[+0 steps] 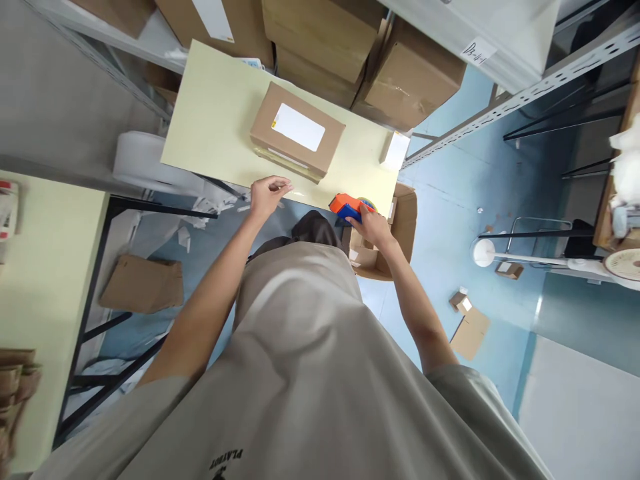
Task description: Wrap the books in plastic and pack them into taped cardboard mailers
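Observation:
An orange and blue tape dispenser (349,207) is gripped in my right hand (373,225) at the table's front edge, its roll partly hidden behind the hand. My left hand (267,197) is closed in a pinch at the same edge, further left; whatever lies between the fingertips is too small to make out. Just beyond both hands a closed cardboard box (295,133) rests on the pale yellow table (205,113). A white label (299,127) is on its top, and shiny tape shows along its near side.
A small white box (395,150) stands at the table's right end. Large cartons (415,73) line a shelf behind. An open carton (405,233) with boxes inside is on the floor by my right arm. Another table (45,267) stands left, with flattened cardboard (143,283) beside it.

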Tool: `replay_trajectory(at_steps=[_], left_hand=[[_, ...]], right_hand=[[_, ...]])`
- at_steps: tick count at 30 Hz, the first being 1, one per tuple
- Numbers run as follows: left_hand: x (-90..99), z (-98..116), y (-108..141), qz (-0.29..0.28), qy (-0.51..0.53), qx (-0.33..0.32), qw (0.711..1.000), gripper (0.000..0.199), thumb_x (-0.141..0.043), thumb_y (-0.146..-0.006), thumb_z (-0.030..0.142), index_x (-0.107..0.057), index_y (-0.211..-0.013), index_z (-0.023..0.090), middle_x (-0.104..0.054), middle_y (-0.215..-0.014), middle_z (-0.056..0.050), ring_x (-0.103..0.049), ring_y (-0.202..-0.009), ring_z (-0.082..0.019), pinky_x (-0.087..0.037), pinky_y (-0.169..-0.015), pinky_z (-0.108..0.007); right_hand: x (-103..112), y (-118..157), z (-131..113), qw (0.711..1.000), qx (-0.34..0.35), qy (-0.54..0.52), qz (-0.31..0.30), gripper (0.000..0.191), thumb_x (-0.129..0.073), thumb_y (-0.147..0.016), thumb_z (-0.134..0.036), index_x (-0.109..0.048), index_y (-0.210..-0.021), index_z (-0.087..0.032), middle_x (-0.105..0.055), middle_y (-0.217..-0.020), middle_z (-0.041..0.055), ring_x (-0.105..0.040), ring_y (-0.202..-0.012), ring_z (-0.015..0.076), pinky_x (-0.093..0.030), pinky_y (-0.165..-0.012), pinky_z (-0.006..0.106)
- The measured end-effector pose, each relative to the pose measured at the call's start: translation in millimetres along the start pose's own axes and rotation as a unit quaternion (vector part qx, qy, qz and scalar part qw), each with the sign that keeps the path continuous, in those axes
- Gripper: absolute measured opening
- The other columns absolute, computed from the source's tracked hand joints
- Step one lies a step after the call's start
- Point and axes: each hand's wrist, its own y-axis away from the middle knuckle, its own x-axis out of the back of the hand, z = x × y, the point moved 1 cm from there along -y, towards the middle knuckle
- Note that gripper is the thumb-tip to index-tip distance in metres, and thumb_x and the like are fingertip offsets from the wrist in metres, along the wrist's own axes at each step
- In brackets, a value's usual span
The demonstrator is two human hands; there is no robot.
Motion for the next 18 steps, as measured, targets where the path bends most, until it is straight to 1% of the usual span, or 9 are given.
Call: replay_trajectory(at_steps=[3, 6, 10, 14, 18], left_hand=[[-13.9, -14, -12, 0.007, -0.003, 0.007, 1.000, 0.022, -0.086, -0.077, 0.032, -0.079, -0.093, 0.019, -0.079, -0.090, -0.006, -0.070, -0.082, -0.020, -0.057, -0.083, -0.033], [-23.0, -19, -22, 0.019, -0.008, 0.004, 1.000, 0.026, -0.087, -0.075, 0.028, -0.078, -0.098, 0.020, -0.078, -0.088, -0.005, -0.069, -0.084, -0.020, -0.056, -0.086, -0.035], [-33.3, -22, -30, 0.024, -0.024, -0.001, 0.999, 0.011, -0.082, -0.082, 0.030, -0.078, -0.086, 0.020, -0.077, -0.087, -0.005, -0.064, -0.079, -0.020, -0.053, -0.081, -0.033], [-40.5, -27, -34, 0.038, -0.021, 0.000, 0.999, 0.010, -0.080, -0.085, 0.031, -0.079, -0.086, 0.021, -0.078, -0.089, -0.005, -0.060, -0.073, -0.017, -0.049, -0.076, -0.031], [-42.5, -31, -36, 0.071, -0.034, 0.005, 0.997, 0.010, -0.078, -0.087, 0.032, -0.077, -0.088, 0.022, -0.078, -0.093, -0.005, -0.061, -0.076, -0.018, -0.049, -0.078, -0.031]], right_hand=[[-16, -19, 3, 1.000, -0.025, 0.001, 0.004, 0.063, -0.030, -0.114, -0.059, -0.043, -0.148, -0.008, -0.075, -0.123, 0.0257, -0.074, -0.110, 0.0399, -0.054, -0.087, 0.043], [-28, -30, 7, 0.999, -0.039, -0.003, 0.001, 0.065, -0.027, -0.115, -0.058, -0.037, -0.152, -0.006, -0.074, -0.124, 0.0283, -0.073, -0.112, 0.0405, -0.054, -0.089, 0.044], [-40, -36, 10, 0.999, -0.049, -0.003, 0.000, 0.067, -0.026, -0.115, -0.059, -0.037, -0.152, -0.005, -0.074, -0.124, 0.0279, -0.074, -0.112, 0.0400, -0.054, -0.092, 0.044], [-50, -43, 11, 0.999, -0.052, 0.003, -0.003, 0.069, -0.022, -0.115, -0.061, -0.034, -0.154, -0.005, -0.073, -0.126, 0.0282, -0.073, -0.116, 0.0393, -0.054, -0.092, 0.043], [-53, -55, 5, 0.998, -0.058, -0.012, -0.006, 0.073, -0.023, -0.114, -0.062, -0.029, -0.158, -0.004, -0.071, -0.129, 0.0295, -0.072, -0.118, 0.0398, -0.054, -0.092, 0.043]])
